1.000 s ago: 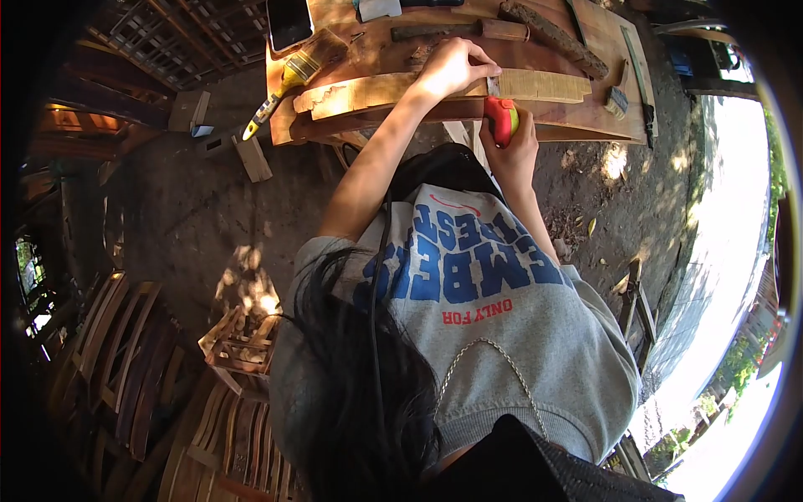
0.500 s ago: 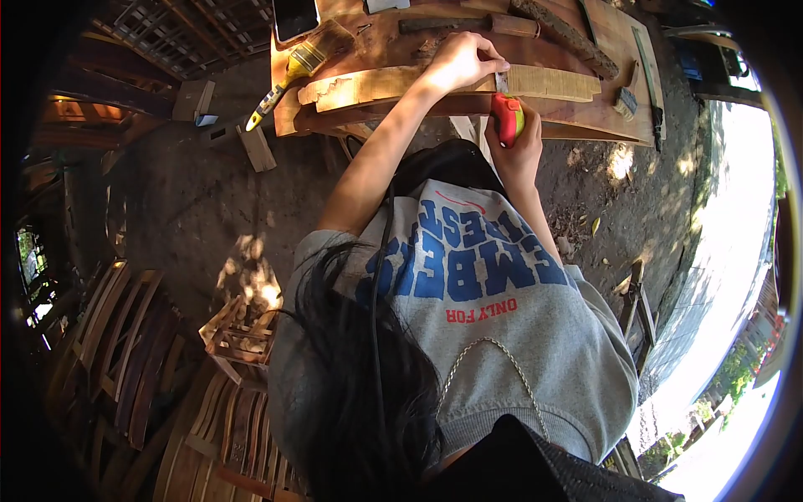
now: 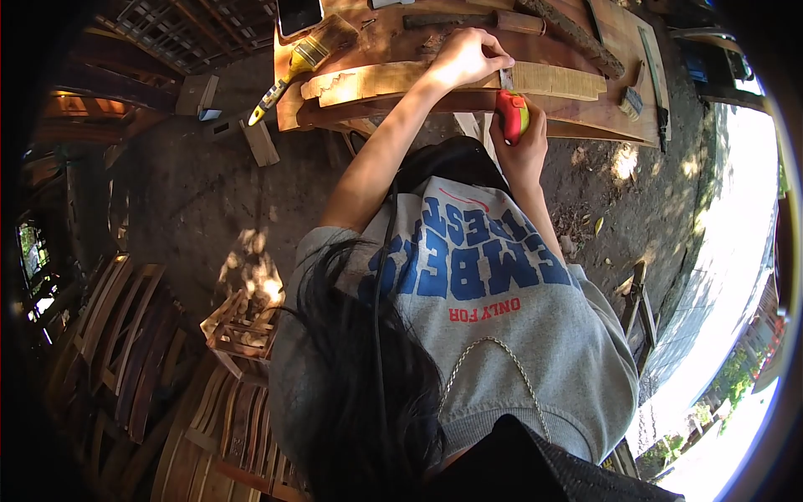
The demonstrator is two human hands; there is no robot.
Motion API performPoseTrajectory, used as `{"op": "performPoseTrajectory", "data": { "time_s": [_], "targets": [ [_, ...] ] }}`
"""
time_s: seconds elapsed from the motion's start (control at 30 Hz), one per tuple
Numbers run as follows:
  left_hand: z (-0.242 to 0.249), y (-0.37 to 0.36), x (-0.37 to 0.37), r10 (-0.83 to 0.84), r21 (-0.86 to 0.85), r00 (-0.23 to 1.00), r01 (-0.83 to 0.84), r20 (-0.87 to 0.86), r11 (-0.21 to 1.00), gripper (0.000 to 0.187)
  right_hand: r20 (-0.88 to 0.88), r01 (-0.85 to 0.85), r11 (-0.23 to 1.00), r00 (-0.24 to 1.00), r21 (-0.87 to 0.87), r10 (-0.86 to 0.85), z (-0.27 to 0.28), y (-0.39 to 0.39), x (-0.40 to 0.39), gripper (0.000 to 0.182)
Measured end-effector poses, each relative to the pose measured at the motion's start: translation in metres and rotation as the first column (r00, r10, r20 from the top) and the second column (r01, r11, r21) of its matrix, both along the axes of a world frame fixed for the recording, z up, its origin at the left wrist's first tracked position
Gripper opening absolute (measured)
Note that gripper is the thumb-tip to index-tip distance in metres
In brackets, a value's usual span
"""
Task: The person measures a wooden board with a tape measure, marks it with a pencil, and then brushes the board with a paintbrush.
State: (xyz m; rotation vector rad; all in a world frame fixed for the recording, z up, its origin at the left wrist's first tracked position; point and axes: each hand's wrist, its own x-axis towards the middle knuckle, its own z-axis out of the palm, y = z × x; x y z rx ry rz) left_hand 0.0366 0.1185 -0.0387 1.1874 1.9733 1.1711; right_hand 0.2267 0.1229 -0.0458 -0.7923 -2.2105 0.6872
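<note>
My right hand (image 3: 525, 155) is wrapped round a red and yellow-green tape measure (image 3: 512, 117) just in front of the bench edge. A short length of its blade (image 3: 506, 79) runs up across a pale, curved wooden board (image 3: 376, 84). My left hand (image 3: 465, 57) is closed above the board, with thumb and finger pinching the blade's far end. The board lies along the near edge of the wooden tabletop (image 3: 636, 88), and its left end looks rough and chipped.
On the tabletop lie a yellow-handled paintbrush (image 3: 288, 74), a phone (image 3: 299, 15), a wood-handled tool (image 3: 519, 23), a rough stick (image 3: 573, 35) and a second brush (image 3: 633, 96). Slatted wooden pieces (image 3: 117, 335) stand at lower left. A small wooden frame (image 3: 242, 330) is nearby.
The whole view has shifted very slightly. Both hands keep the same hold on the tape measure, and the board stays in place.
</note>
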Motion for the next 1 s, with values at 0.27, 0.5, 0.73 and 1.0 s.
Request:
{"op": "performPoseTrajectory", "data": {
  "time_s": [0.27,0.5,0.73,1.0],
  "targets": [
    [0.006,-0.002,0.002,0.040,0.039,0.997,-0.037,-0.063,0.999,0.022,0.007,0.009,1.000,1.000,0.009,-0.009,0.000,0.001,-0.001,0.047],
    [-0.002,-0.001,0.001,0.045,0.068,0.995,-0.039,-0.089,0.997,0.026,0.007,0.004,1.000,1.000,0.018,-0.004,-0.002,0.002,-0.001,0.048],
    [0.000,-0.002,0.002,0.049,0.049,0.998,-0.047,-0.050,0.998,0.026,0.012,0.007,1.000,1.000,0.008,-0.007,-0.001,0.000,-0.002,0.047],
    [-0.010,0.003,0.003,0.069,0.136,0.992,-0.055,-0.104,0.989,0.022,0.024,0.014,1.000,1.000,0.010,-0.014,-0.001,0.001,-0.002,0.047]
  ]
}}
